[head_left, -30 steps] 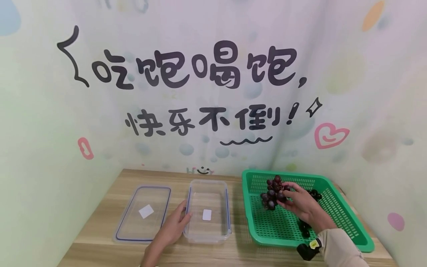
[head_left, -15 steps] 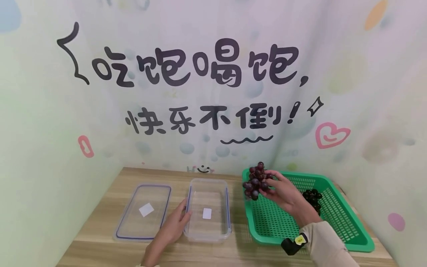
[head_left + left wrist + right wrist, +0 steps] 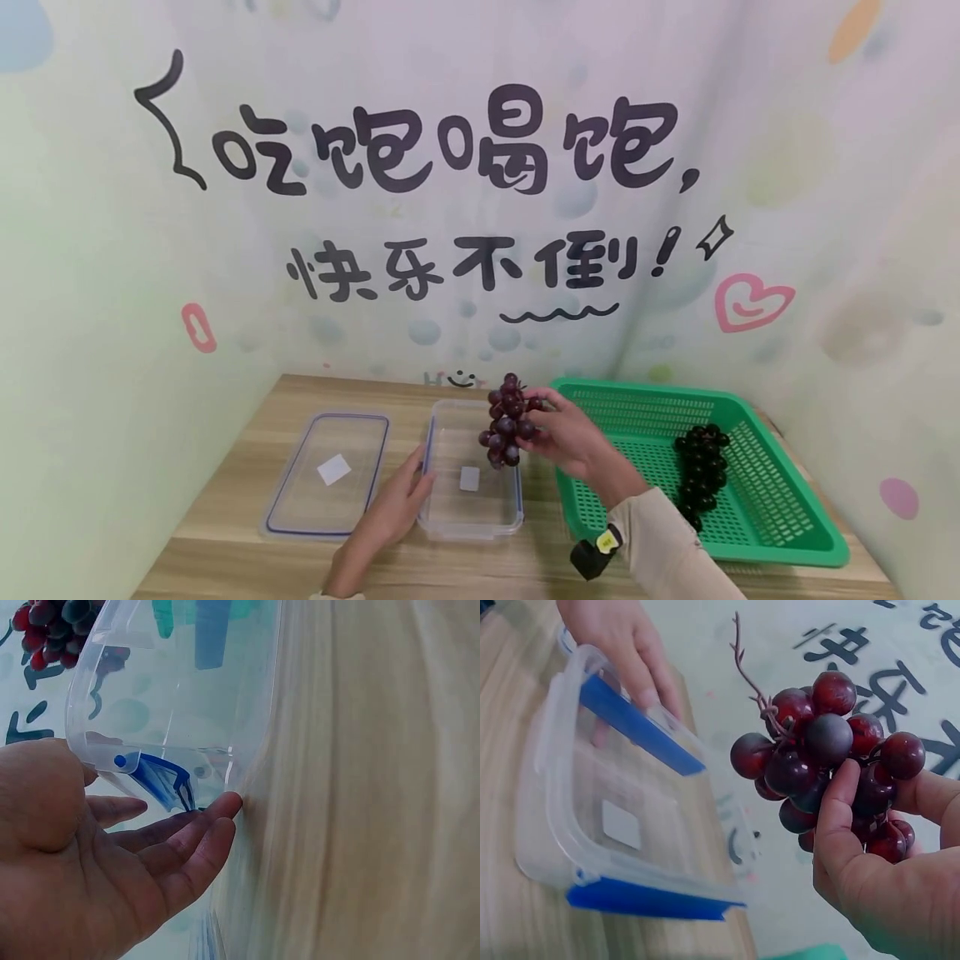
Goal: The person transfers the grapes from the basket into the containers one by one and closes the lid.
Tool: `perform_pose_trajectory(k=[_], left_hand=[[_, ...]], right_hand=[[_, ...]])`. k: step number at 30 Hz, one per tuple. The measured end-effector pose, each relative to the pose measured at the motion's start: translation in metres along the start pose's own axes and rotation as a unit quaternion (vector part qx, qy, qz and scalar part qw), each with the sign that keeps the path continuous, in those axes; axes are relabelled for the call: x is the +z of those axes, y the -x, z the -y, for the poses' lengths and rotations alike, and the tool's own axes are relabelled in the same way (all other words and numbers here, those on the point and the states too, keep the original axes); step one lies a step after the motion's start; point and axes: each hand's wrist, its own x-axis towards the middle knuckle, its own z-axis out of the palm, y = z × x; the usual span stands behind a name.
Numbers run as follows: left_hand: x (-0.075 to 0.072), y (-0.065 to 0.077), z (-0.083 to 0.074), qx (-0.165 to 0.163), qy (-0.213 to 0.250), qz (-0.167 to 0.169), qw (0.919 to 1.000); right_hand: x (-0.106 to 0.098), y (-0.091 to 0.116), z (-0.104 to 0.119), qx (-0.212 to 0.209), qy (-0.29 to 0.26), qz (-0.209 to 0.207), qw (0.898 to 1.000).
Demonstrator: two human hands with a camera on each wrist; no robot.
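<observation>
My right hand (image 3: 566, 437) pinches a bunch of dark red grapes (image 3: 507, 425) above the right side of a clear plastic food container (image 3: 472, 521). In the right wrist view the grapes (image 3: 810, 761) show a bare curly stem at the top, with thumb and fingers around the lower berries. The container has no lid on it, has blue side clips, and shows a white label through its base. My left hand (image 3: 390, 500) holds the container's left side. In the left wrist view its fingers (image 3: 199, 855) lie along the outer wall by a blue clip, the thumb at the rim.
A clear lid with a blue seal (image 3: 330, 475) lies flat to the left. On the right stands a green plastic basket (image 3: 813, 533) holding a bunch of black grapes (image 3: 702, 471). The wooden table (image 3: 225, 542) meets a printed curtain (image 3: 480, 208) behind.
My right hand has lifted the red grapes out of the green basket and carried them left to the container. The black grapes now show more fully. My left hand stays at the container.
</observation>
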Motion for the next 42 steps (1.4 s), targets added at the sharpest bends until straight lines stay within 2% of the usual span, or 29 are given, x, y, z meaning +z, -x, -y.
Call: perform_pose_trajectory(k=[12, 17, 20, 24, 29, 32, 36, 42], left_hand=[[0.002, -0.001, 0.001, -0.017, 0.006, 0.008, 0.9998], [0.001, -0.001, 0.001, -0.001, 0.005, 0.003, 1.0000], [0.002, -0.001, 0.001, -0.004, 0.005, 0.007, 1.0000], [0.002, -0.002, 0.002, -0.009, 0.009, 0.007, 0.9999], [0.003, -0.002, 0.001, 0.006, 0.009, 0.002, 0.9999], [0.003, -0.001, 0.001, 0.000, 0.008, 0.004, 1.0000], [0.002, 0.000, 0.000, -0.012, 0.003, 0.003, 0.9999], [0.001, -0.001, 0.000, -0.001, 0.000, -0.007, 1.0000]], right_hand=[[0.022, -0.017, -0.030, 0.000, 0.032, -0.005, 0.999], [0.029, -0.021, -0.039, 0.002, 0.036, -0.013, 0.999], [0.034, -0.023, -0.045, 0.002, 0.038, -0.015, 0.999], [0.042, -0.025, -0.054, 0.012, 0.044, -0.025, 0.999], [0.050, -0.030, -0.065, 0.023, 0.029, -0.055, 0.998], [0.054, -0.034, -0.072, 0.022, 0.034, -0.072, 0.997], [0.057, -0.041, -0.082, 0.015, 0.048, -0.075, 0.996], [0.060, -0.046, -0.093, 0.008, 0.063, -0.078, 0.995]])
